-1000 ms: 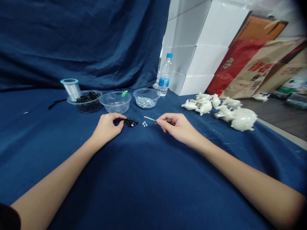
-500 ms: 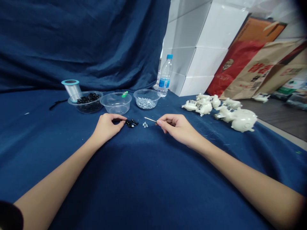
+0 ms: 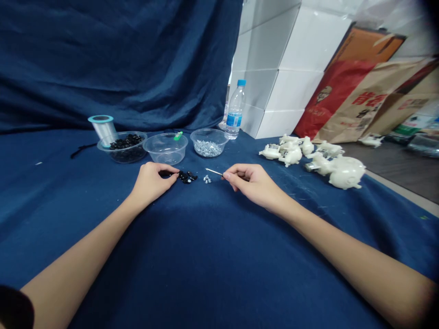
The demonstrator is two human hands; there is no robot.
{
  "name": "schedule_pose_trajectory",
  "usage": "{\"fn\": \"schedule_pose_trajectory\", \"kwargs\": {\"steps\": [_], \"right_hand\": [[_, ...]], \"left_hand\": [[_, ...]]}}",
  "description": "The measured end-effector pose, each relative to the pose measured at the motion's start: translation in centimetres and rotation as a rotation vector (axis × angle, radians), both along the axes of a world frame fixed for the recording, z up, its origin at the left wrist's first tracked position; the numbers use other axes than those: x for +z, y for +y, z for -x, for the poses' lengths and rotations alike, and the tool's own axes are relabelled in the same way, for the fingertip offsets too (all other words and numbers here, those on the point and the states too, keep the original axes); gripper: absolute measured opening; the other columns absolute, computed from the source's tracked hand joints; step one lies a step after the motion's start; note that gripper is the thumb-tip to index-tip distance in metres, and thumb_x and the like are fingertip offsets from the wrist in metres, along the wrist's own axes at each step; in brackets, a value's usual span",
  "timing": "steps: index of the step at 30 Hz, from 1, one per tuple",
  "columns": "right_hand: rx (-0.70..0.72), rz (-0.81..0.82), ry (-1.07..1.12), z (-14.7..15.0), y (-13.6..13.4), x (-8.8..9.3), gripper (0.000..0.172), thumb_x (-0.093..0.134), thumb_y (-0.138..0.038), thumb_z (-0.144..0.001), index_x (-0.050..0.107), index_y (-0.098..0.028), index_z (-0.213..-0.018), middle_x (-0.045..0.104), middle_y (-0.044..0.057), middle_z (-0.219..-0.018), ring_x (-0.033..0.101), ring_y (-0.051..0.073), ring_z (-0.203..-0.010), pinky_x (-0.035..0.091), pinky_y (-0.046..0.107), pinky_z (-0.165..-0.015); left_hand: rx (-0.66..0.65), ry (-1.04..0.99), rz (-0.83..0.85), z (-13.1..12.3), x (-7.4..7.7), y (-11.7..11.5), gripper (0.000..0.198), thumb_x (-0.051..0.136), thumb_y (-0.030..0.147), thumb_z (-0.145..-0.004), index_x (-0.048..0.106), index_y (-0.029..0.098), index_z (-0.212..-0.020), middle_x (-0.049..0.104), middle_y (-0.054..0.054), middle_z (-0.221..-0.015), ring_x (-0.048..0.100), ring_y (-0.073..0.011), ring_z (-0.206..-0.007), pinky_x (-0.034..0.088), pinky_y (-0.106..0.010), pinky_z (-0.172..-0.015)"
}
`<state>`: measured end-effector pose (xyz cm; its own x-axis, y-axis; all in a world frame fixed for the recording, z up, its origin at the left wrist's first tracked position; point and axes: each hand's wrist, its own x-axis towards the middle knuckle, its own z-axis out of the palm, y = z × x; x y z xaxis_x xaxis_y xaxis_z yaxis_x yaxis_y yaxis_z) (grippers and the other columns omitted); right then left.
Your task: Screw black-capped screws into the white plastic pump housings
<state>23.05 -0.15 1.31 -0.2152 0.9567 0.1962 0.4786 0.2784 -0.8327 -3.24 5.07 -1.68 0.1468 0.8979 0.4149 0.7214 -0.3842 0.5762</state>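
My right hand (image 3: 252, 180) is closed around a thin screwdriver (image 3: 214, 172). Its metal shaft points left, its tip just above a few small silver screws (image 3: 207, 179) on the blue cloth. A little farther left lies a small pile of glossy black parts (image 3: 187, 177). Thumb and forefinger of my left hand (image 3: 152, 180) pinch at the pile's left edge, apparently on one black part, which the fingertips mostly hide.
Behind the hands stand a clear bowl of black parts (image 3: 125, 155), a clear bowl (image 3: 164, 157) with a green object on its rim, and a bowl of screws (image 3: 209, 148). A water bottle (image 3: 235, 112), white boxes (image 3: 284, 87) and cream pig-shaped pieces (image 3: 345, 172) are to the right.
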Motion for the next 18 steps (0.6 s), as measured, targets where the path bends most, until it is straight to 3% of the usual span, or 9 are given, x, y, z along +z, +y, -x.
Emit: {"fn": "schedule_pose_trajectory", "kwargs": {"steps": [18], "right_hand": [[0.003, 0.006, -0.008, 0.03, -0.20, 0.09, 0.023, 0.057, -0.035, -0.090, 0.067, -0.016, -0.082, 0.054, -0.002, -0.060, 0.047, 0.011, -0.056, 0.035, 0.026, -0.055]], "left_hand": [[-0.031, 0.022, 0.004, 0.03, 0.00, -0.09, 0.018, 0.065, 0.026, -0.078, 0.079, 0.022, -0.088, 0.079, -0.004, -0.092, 0.072, -0.0256, -0.092, 0.053, -0.040, -0.092]]}}
